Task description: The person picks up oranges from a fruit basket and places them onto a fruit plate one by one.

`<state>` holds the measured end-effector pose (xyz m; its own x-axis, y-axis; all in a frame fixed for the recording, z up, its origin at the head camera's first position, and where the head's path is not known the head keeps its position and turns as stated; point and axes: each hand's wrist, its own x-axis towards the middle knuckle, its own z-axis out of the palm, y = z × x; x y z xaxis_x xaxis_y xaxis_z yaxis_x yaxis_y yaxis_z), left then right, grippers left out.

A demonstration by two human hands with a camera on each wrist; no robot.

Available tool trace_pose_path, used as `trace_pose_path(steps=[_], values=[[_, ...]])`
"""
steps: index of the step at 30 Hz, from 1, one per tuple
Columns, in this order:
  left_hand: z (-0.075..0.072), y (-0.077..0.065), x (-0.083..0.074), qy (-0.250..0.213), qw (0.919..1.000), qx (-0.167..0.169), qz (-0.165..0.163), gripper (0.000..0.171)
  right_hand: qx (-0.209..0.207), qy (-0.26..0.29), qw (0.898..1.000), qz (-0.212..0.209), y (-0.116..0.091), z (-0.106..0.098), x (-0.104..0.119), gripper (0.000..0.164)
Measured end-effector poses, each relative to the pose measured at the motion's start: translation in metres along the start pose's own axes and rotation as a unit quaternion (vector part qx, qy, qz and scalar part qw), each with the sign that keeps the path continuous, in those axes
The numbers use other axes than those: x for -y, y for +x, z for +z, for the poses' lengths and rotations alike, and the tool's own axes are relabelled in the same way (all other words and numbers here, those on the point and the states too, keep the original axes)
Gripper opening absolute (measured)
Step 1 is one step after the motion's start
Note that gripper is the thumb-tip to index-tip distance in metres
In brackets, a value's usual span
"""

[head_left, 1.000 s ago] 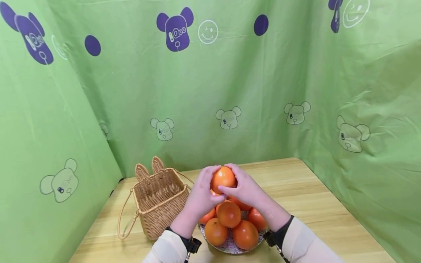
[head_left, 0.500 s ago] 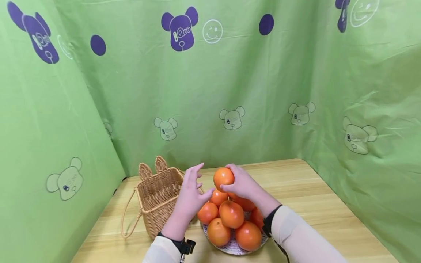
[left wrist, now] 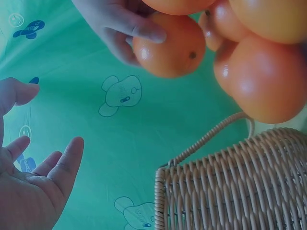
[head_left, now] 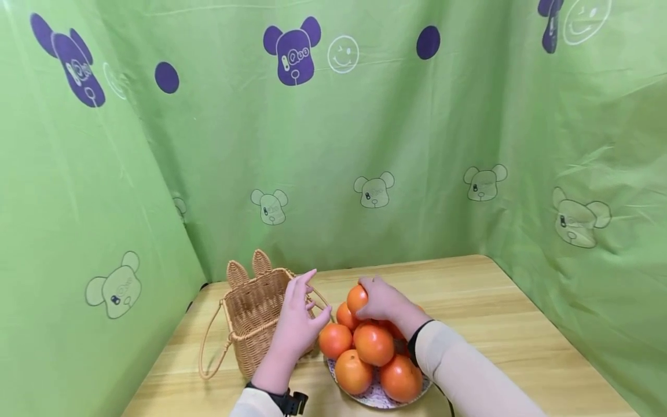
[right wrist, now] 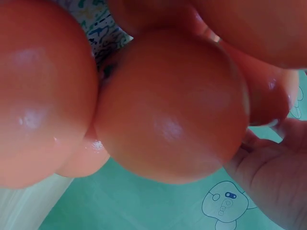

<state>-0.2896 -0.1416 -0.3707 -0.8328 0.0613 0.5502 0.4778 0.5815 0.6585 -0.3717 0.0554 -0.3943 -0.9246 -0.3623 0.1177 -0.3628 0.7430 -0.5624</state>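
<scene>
My right hand (head_left: 384,300) grips an orange (head_left: 356,299) at the top of a pile, fingers over its far side and thumb below. The left wrist view shows this orange (left wrist: 170,50) with a small dark stem spot, close to the other fruit. Several more oranges (head_left: 373,344) are heaped on a patterned plate (head_left: 383,402). Spread and holding nothing, my left hand (head_left: 298,323) hovers between the pile and a wicker basket (head_left: 255,350). Large oranges (right wrist: 172,105) fill most of the right wrist view, hiding part of the right hand (right wrist: 278,172).
The basket has two ear shapes (head_left: 261,263) at the back and a looped handle (head_left: 206,353) hanging left. Its visible inside is bare. A wooden table (head_left: 484,307) lies beneath, with green printed cloth (head_left: 417,127) behind and at both sides.
Both hands were around the orange; my left hand has let go and drawn back left. My right hand has lowered the orange onto or close against the pile.
</scene>
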Motion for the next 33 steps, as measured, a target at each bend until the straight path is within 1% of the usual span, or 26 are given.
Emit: trace_pose_path(steps=[4, 7, 11, 14, 18, 26, 30, 33], values=[[0.0013, -0.0016, 0.0013, -0.003, 0.9999, -0.007, 0.008, 0.075, 0.022, -0.016, 1.0, -0.009, -0.0028, 0.0022, -0.0018, 0.065], [0.0018, -0.0014, 0.0018, 0.001, 0.9999, -0.007, 0.009, 0.075, 0.026, -0.038, 0.999, -0.005, -0.0036, 0.0018, -0.0012, 0.067], [0.0024, -0.0001, 0.0011, 0.003, 1.0, -0.001, 0.006, 0.074, 0.012, -0.061, 0.998, 0.013, -0.0039, 0.0003, -0.0008, 0.068], [0.0031, 0.0012, 0.0008, 0.005, 1.0, 0.004, 0.003, 0.073, -0.001, -0.07, 0.997, 0.025, -0.0032, -0.0002, -0.0018, 0.063], [0.0046, 0.0025, 0.0023, 0.007, 0.9999, 0.012, -0.001, 0.073, -0.01, -0.081, 0.996, 0.029, -0.0023, 0.0006, -0.0045, 0.058], [0.0071, 0.0012, 0.0053, -0.006, 0.9997, 0.021, -0.011, 0.072, -0.013, -0.084, 0.995, 0.044, -0.0026, 0.0008, -0.0057, 0.056], [0.0069, 0.0013, 0.0066, -0.008, 0.9997, 0.02, -0.01, 0.072, -0.018, -0.077, 0.995, 0.06, -0.0029, 0.0006, -0.0051, 0.057], [0.0061, 0.0021, 0.0069, -0.004, 0.9998, 0.018, -0.007, 0.072, -0.018, -0.092, 0.994, 0.059, -0.002, -0.0012, -0.0059, 0.062]])
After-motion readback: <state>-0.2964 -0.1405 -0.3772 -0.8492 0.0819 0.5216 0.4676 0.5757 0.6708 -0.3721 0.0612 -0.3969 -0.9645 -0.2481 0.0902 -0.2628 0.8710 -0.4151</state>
